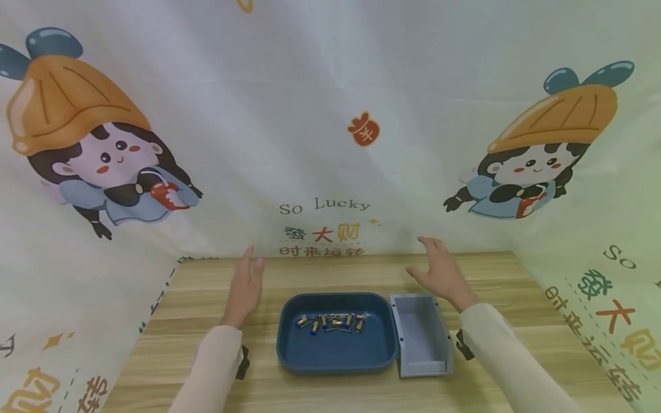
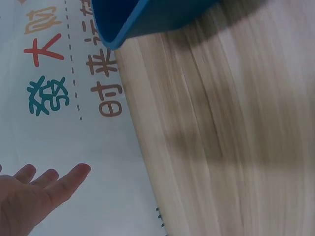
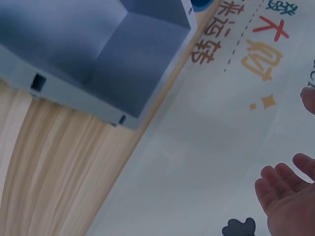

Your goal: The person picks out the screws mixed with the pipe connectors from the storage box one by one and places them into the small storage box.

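Observation:
In the head view a dark blue tray (image 1: 338,355) stands on the table. Several small brass-coloured fittings (image 1: 338,322), some with blue ends and thin metal pins, lie loose in its far half. Against the tray's right side sits a grey open-fronted bin (image 1: 424,338) with nothing visible in it. My left hand (image 1: 247,284) hovers beyond the tray's left side, fingers extended, touching nothing. Above the bin's far right corner, my right hand (image 1: 439,272) is raised with fingers spread and nothing held. Both wrist views show the hands (image 2: 34,201) (image 3: 293,199) free of any object.
The wood-grain table (image 1: 206,304) ends at a white printed cloth (image 1: 320,143) that hangs behind it and along both sides. Cartoon figures and lettering cover the cloth. A dark strap piece shows at each wrist.

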The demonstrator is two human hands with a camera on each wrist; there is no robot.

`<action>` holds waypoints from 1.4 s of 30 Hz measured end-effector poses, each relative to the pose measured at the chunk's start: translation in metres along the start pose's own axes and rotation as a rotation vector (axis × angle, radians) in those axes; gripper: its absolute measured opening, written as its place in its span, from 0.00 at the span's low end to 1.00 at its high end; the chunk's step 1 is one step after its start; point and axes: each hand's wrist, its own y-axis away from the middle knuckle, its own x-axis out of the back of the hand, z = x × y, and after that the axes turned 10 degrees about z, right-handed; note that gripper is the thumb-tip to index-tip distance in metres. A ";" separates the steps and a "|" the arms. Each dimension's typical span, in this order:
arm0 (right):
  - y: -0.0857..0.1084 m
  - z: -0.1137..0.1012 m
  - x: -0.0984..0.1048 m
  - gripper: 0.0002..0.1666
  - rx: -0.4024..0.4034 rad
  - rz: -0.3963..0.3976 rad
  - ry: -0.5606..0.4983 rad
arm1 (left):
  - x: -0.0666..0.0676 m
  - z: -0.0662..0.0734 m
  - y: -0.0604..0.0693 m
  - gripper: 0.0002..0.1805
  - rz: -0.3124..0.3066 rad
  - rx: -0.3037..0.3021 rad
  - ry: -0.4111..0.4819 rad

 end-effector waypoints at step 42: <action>0.059 -0.049 -0.097 0.13 0.087 -0.070 -0.208 | -0.055 -0.027 0.070 0.15 0.148 0.166 0.148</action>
